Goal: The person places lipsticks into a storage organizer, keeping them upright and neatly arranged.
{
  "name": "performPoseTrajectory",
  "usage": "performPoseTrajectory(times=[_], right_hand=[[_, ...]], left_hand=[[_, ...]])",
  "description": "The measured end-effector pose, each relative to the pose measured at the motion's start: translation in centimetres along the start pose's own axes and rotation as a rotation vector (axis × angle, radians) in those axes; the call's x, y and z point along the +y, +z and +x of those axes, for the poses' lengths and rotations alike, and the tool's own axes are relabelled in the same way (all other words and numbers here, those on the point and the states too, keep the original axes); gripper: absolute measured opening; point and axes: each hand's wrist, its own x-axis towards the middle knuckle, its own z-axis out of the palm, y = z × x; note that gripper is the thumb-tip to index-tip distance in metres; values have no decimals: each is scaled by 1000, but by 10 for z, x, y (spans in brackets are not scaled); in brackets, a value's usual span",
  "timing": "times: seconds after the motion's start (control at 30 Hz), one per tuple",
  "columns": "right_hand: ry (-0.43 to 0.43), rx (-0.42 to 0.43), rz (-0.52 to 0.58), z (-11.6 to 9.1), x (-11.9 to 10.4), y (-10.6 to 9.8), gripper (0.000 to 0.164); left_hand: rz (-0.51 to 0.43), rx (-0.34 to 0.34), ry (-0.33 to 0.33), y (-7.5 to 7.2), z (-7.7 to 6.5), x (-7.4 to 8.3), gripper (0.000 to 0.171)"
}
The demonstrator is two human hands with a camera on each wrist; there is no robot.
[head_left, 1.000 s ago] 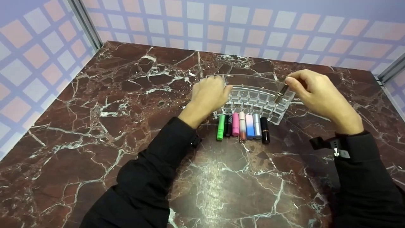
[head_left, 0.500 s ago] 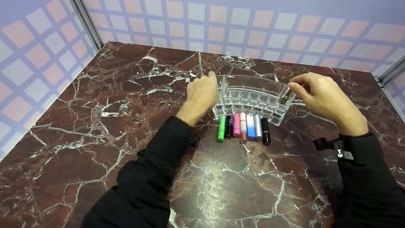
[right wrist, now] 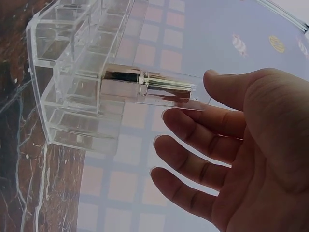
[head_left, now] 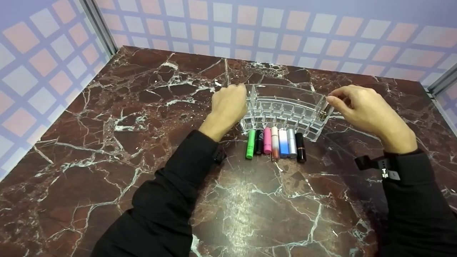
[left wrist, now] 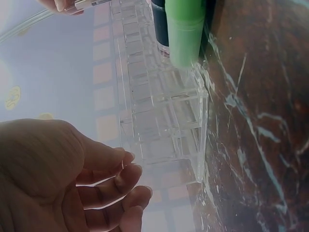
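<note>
A clear stepped lipstick organizer (head_left: 285, 106) stands on the marble table. At its left end my left hand (head_left: 228, 107) pinches the clear edge between thumb and curled fingers, as the left wrist view shows. My right hand (head_left: 369, 114) holds a clear-and-gold lipstick tube (right wrist: 166, 88) by its top end, between thumb and forefinger. The tube's lower end is in a compartment at the organizer's right end. In the right wrist view the other fingers are apart from the tube.
In front of the organizer several lipstick tubes lean in a row, among them a green one (head_left: 250, 144), a pink one (head_left: 267, 141), a silver one (head_left: 292, 142) and a black one (head_left: 300, 147). A patterned wall (head_left: 246, 32) rises behind the table.
My right hand has lowered the clear-and-gold lipstick tube from above the organizer into its right-end compartment. My left hand has shifted slightly left along the organizer's end, its thumb no longer extended rightward.
</note>
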Motion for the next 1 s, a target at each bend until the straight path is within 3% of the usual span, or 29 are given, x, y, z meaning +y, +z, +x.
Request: performPoseTrajectory(times=[0.3,0.6,1.0], right_hand=[[-4,-50,12,0,0,-1,40],[-3,-70,23,-1,-1,0,39],[1,-81,3,-2,1,1,35]], left_hand=[[-18,15,0,0,0,1,19],[-9,17,1,0,0,2,31],[-3,14,0,0,0,1,18]])
